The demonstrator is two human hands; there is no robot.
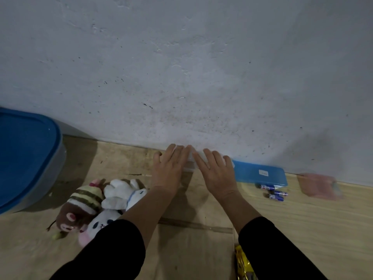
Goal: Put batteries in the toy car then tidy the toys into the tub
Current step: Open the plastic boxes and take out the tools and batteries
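My left hand [171, 168] and my right hand [217, 172] lie flat, fingers stretched out, on a small translucent box [189, 165] by the foot of the wall. The box is mostly hidden under them, and neither hand curls around anything. Three blue batteries [272, 192] lie on the floor to the right of my right hand, in front of a flat blue lid [260, 174]. A pile of plush toys [96, 205] sits to the left of my left forearm. The big tub with a blue lid [26, 158] stands at the far left. A shiny yellow-gold object [243, 263] peeks out beside my right sleeve.
A grey plaster wall [181, 67] rises just behind the box. The floor is covered with brown cardboard [191, 249] and wood-look boards [323, 223]. A blurred pink object [320, 186] lies at the right by the wall.
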